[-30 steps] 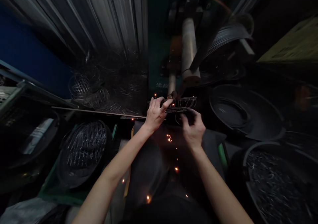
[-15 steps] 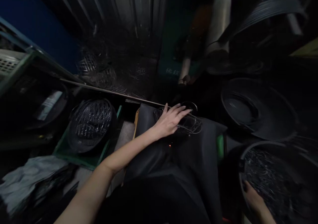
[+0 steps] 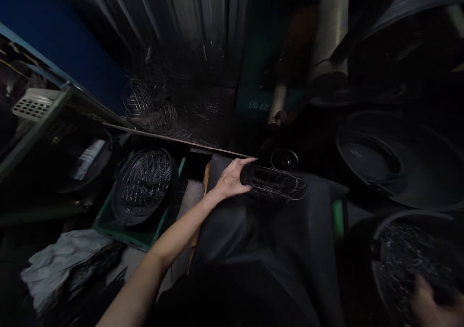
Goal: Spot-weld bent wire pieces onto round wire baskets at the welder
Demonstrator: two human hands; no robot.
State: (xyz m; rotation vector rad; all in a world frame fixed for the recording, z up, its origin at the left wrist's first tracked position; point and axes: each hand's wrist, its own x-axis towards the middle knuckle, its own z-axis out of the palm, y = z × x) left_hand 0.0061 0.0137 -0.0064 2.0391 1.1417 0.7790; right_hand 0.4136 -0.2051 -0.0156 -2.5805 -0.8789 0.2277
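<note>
My left hand (image 3: pixel 231 178) grips the left end of a small wire basket frame (image 3: pixel 275 183) that lies over a dark cloth on my lap. My right hand (image 3: pixel 431 306) is blurred at the bottom right corner, down in a black tub (image 3: pixel 380 230) of small metal wire pieces (image 3: pixel 413 264); I cannot tell whether its fingers hold anything. A small dark ring-shaped part (image 3: pixel 284 158) sits just beyond the frame.
A black round bin of wire parts (image 3: pixel 143 179) stands in a green crate (image 3: pixel 108 220) to the left. Finished wire baskets (image 3: pixel 145 99) pile up against corrugated metal sheeting. A large empty black tub (image 3: pixel 391 157) is at right. A machine column (image 3: pixel 328 32) rises ahead.
The sparks have stopped. My left hand brought the wire frame down from the machine onto my lap. My right hand let go of it and went down right into the tub.
</note>
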